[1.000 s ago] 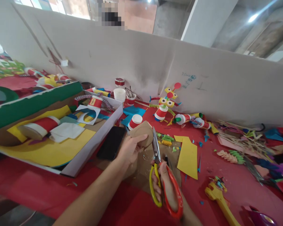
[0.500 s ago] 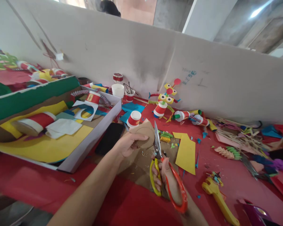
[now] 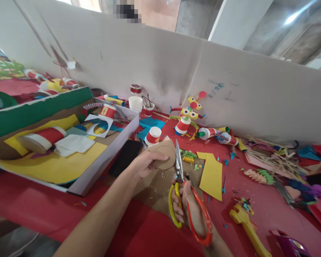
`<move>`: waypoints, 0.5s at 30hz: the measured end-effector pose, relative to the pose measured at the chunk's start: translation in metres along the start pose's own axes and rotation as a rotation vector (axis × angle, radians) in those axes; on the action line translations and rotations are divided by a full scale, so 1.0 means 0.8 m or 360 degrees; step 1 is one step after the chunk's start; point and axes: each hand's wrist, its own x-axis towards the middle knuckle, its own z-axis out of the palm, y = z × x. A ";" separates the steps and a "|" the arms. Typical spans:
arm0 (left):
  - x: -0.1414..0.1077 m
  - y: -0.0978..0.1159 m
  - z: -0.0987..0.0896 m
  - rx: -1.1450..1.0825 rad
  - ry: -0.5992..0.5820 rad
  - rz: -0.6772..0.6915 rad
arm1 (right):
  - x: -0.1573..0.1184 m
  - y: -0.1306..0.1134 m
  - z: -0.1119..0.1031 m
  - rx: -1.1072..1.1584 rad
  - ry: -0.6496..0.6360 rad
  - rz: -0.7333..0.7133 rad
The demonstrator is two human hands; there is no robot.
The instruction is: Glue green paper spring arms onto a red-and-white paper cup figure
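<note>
Between the thumb and fingers of my left hand (image 3: 147, 162) is a piece of brown cardboard (image 3: 164, 159) with a rounded, partly cut edge. My right hand (image 3: 188, 205) grips a pair of scissors (image 3: 179, 167), one handle loop orange and the other yellow. Their blades point up and away, close against the right edge of the cardboard. Whether the blades bite into it I cannot tell. Under both hands lies a brown sheet (image 3: 152, 191) sprinkled with small scraps. Just beyond the cardboard stands a red and white paper cup (image 3: 153, 135).
On the left sits a shallow box (image 3: 80, 178) holding coloured paper and cups. A black phone (image 3: 125, 157) lies beside it. Yellow paper (image 3: 212, 176), a yellow tool (image 3: 247, 225) and a purple tool (image 3: 291, 246) lie to the right. Paper-cup figures (image 3: 186, 121) stand near the grey partition (image 3: 149, 57).
The scissor handles have spread slightly, the yellow loop shifting left and down. My left hand keeps the cardboard in nearly the same place. The view has shifted a little.
</note>
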 end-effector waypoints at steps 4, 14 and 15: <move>-0.005 0.005 0.002 0.0017 0.0020 -0.0078 | 0.000 0.001 -0.001 0.0001 -0.0006 0.0022; -0.004 0.012 -0.008 0.0120 -0.0020 -0.0087 | 0.004 0.004 -0.004 -0.0059 -0.0004 0.0061; -0.003 0.012 -0.010 0.0122 -0.0029 -0.0085 | 0.004 0.005 -0.004 -0.0068 0.0001 0.0067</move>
